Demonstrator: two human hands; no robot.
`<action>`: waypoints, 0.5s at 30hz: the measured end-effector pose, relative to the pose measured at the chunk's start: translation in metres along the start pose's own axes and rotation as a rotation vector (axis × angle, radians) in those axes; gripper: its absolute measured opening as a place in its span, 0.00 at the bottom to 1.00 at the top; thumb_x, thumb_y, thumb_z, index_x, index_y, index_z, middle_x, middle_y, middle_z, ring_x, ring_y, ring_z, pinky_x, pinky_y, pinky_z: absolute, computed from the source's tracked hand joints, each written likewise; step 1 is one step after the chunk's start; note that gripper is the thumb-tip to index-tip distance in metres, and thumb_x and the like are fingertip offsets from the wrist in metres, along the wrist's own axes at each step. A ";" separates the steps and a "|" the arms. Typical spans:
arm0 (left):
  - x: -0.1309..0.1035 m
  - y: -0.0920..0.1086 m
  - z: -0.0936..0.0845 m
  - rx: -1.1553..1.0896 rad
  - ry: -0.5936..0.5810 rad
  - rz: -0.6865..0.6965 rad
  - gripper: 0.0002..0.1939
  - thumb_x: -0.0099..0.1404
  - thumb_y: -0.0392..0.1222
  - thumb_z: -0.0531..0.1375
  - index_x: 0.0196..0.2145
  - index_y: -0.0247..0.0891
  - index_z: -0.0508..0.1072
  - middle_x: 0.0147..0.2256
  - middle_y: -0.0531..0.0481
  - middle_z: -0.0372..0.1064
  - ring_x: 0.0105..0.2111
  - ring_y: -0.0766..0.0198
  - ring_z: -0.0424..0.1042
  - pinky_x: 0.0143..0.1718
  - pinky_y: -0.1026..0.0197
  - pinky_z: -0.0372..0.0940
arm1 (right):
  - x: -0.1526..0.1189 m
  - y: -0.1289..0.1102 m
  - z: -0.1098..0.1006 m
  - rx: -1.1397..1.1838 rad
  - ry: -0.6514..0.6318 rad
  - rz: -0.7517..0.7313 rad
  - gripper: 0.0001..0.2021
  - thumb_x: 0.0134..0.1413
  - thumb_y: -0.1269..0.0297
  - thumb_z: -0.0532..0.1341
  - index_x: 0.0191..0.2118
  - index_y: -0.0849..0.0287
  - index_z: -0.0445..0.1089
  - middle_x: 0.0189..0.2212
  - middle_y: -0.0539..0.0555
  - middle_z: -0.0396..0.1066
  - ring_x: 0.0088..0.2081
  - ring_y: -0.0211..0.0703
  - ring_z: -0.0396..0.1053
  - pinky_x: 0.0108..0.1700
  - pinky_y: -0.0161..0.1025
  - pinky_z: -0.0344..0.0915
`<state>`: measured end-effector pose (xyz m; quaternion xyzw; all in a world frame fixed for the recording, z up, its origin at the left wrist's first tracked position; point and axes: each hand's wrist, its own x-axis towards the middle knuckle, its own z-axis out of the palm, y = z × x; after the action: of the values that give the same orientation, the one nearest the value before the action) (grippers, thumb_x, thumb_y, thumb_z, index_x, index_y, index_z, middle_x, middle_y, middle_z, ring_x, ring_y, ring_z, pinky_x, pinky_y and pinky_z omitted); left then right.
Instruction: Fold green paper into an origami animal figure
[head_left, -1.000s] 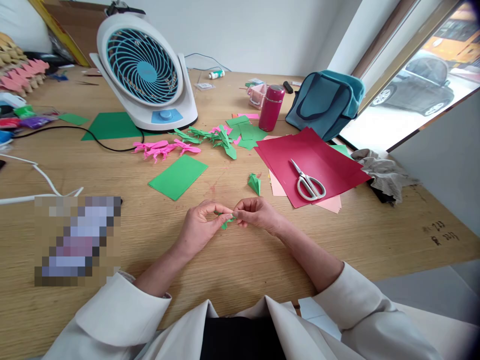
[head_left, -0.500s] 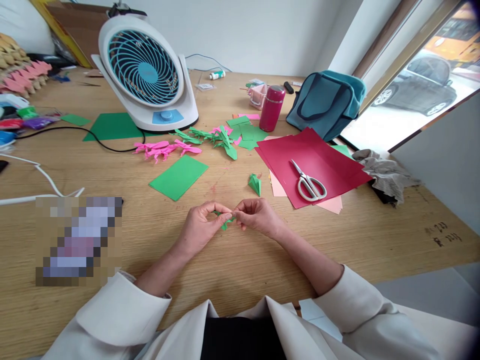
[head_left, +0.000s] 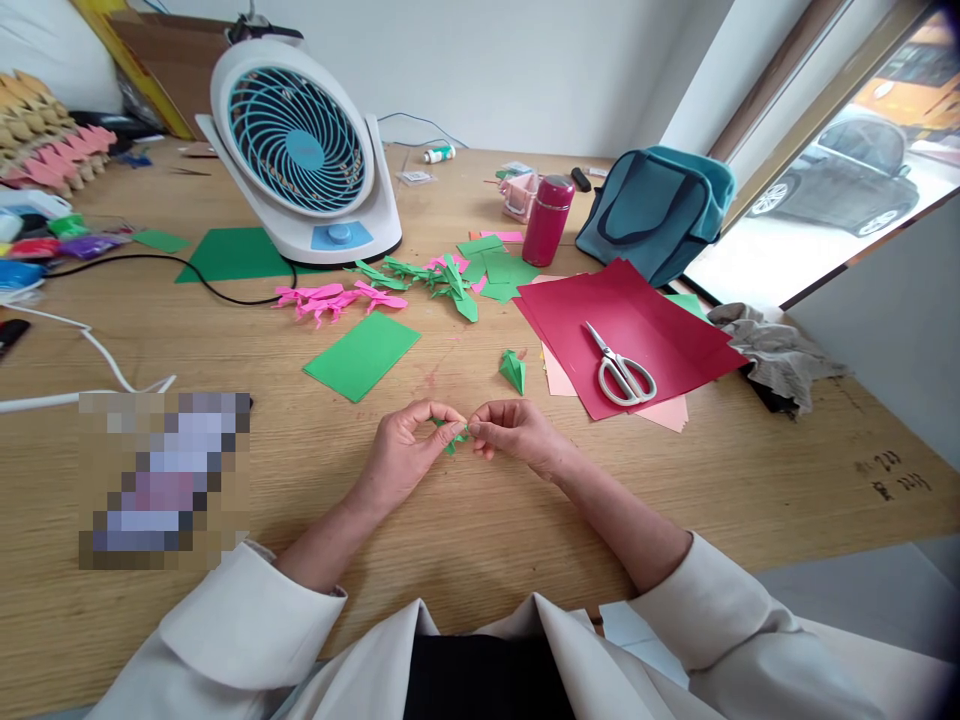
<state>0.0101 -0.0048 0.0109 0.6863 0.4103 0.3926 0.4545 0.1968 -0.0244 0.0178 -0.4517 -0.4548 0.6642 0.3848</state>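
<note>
Between my fingertips is a small folded green paper figure (head_left: 452,440), mostly covered by the hands. My left hand (head_left: 411,445) pinches it from the left. My right hand (head_left: 517,435) has thumb and forefinger pinched together at its right end. Just beyond the right hand lies another folded green paper piece (head_left: 513,371). A flat green paper rectangle (head_left: 363,356) rests past the left hand. Farther back are pink folded paper figures (head_left: 330,299) and green folded paper figures (head_left: 454,289), lying in a loose row.
White-handled scissors (head_left: 625,374) lie on red paper sheets (head_left: 675,340) at right. Behind stand a fan (head_left: 337,238), a red flask (head_left: 547,222) and a teal bag (head_left: 660,215). A blurred-out flat object (head_left: 169,470) lies at left, near a white cable (head_left: 101,350).
The view has shifted slightly, so everything sits a little farther right. Both hands keep their pinch on the green paper figure, with only slight finger movement.
</note>
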 end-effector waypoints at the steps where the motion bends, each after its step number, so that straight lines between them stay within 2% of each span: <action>1: 0.000 0.001 0.000 0.015 0.001 0.016 0.08 0.62 0.46 0.64 0.32 0.38 0.78 0.31 0.50 0.77 0.33 0.62 0.74 0.37 0.61 0.67 | 0.000 0.000 0.000 -0.010 0.012 -0.009 0.22 0.40 0.47 0.72 0.28 0.62 0.71 0.20 0.48 0.70 0.22 0.32 0.65 0.27 0.33 0.62; 9: 0.001 0.001 -0.002 0.127 0.049 0.210 0.02 0.62 0.39 0.66 0.32 0.40 0.79 0.33 0.50 0.77 0.37 0.60 0.74 0.43 0.57 0.66 | -0.003 0.002 0.003 -0.235 0.087 -0.142 0.13 0.51 0.55 0.65 0.30 0.61 0.68 0.21 0.47 0.66 0.21 0.32 0.62 0.24 0.32 0.56; 15: 0.001 0.004 -0.001 0.173 0.041 0.288 0.02 0.63 0.36 0.65 0.33 0.41 0.79 0.34 0.51 0.78 0.38 0.61 0.74 0.44 0.57 0.65 | -0.004 0.003 0.002 -0.270 0.084 -0.157 0.12 0.52 0.56 0.63 0.31 0.61 0.68 0.22 0.47 0.66 0.22 0.33 0.62 0.24 0.32 0.57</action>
<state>0.0100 -0.0048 0.0150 0.7663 0.3493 0.4310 0.3242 0.1953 -0.0297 0.0159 -0.4897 -0.5572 0.5453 0.3903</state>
